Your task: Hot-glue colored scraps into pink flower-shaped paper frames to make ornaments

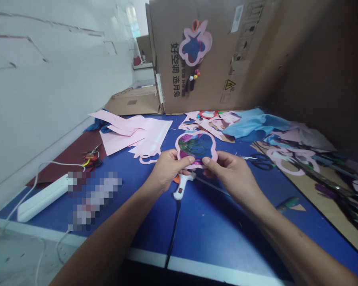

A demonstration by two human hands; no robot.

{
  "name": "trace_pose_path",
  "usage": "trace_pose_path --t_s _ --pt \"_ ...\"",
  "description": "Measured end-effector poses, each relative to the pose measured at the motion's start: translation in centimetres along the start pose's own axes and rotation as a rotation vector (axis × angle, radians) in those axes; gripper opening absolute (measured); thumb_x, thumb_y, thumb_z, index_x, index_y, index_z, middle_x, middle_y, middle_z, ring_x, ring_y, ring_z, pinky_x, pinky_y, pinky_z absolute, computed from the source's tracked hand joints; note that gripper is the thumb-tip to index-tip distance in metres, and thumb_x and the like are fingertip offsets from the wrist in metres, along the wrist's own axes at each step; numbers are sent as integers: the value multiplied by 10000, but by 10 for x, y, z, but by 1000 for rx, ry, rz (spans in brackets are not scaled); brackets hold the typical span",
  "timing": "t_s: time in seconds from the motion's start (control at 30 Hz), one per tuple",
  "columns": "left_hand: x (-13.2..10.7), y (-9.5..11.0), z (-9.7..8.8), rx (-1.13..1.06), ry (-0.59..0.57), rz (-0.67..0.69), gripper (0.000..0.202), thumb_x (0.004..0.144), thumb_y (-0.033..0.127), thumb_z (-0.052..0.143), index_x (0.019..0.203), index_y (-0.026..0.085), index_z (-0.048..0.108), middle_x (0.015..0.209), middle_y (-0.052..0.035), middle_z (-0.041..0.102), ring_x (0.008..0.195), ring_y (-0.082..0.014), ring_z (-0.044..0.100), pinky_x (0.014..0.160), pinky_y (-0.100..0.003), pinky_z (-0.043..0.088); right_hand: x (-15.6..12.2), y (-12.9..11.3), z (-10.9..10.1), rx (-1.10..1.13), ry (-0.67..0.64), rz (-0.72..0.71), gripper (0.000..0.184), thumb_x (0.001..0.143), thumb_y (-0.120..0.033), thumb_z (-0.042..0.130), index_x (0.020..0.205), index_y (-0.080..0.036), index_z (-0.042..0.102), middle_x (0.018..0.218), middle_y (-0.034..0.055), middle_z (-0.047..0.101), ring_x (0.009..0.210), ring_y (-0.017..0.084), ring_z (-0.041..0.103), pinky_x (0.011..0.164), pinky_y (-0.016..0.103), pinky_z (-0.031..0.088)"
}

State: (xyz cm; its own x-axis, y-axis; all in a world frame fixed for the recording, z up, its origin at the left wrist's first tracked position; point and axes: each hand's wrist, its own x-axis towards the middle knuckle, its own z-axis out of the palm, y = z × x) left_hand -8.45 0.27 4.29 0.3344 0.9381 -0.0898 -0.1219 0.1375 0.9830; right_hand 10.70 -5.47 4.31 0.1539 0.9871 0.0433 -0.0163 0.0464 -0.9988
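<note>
Both my hands hold a pink-rimmed flower-shaped cutout (196, 145) with a blue and purple middle, up over the blue table (214, 226). My left hand (167, 169) pinches its lower left edge with thumb on top. My right hand (229, 172) pinches its lower right edge the same way. A white glue gun (183, 185) lies on the table just under my hands, its black cord running toward me.
Pink paper sheets (137, 135) lie at the back left, and pink cutouts and blue cloth (253, 125) at the back right. Black scissors (261, 161) rest to the right. A white power strip (43, 197) sits far left. A cardboard box (214, 55) carries a finished cutout (194, 43).
</note>
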Motion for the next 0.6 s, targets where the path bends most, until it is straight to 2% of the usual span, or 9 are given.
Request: trace_pose_path --t_s 0.13,0.27,0.4,0.6 --pt "1 -2 0 -5 -8 8 367 755 431 1042 876 148 842 819 -126 841 604 -193 765 541 -274 585 0 1 1 29 -2 -4 446 769 -600 964 845 -204 774 751 12 750 680 166 648 640 290 532" --pt "-1 1 3 -52 -24 -5 394 723 420 1065 815 143 800 741 -95 804 576 -173 732 558 -280 597 2 4 4 136 -34 -29 477 741 -505 1016 1048 -222 786 1008 37 846 855 203 747 807 339 611" --pt "-3 4 6 -14 6 -38 368 741 371 1046 826 120 791 729 -90 801 586 -163 733 543 -246 570 5 9 5 167 -58 -48 486 716 -435 1029 1086 -235 785 1057 41 860 925 235 773 886 383 628" --pt "-1 3 4 44 20 -34 300 788 331 999 814 121 787 720 -90 802 600 -157 747 589 -244 594 6 13 3 106 -87 -68 500 791 -478 981 1180 -249 766 1137 63 863 994 276 790 936 441 639"
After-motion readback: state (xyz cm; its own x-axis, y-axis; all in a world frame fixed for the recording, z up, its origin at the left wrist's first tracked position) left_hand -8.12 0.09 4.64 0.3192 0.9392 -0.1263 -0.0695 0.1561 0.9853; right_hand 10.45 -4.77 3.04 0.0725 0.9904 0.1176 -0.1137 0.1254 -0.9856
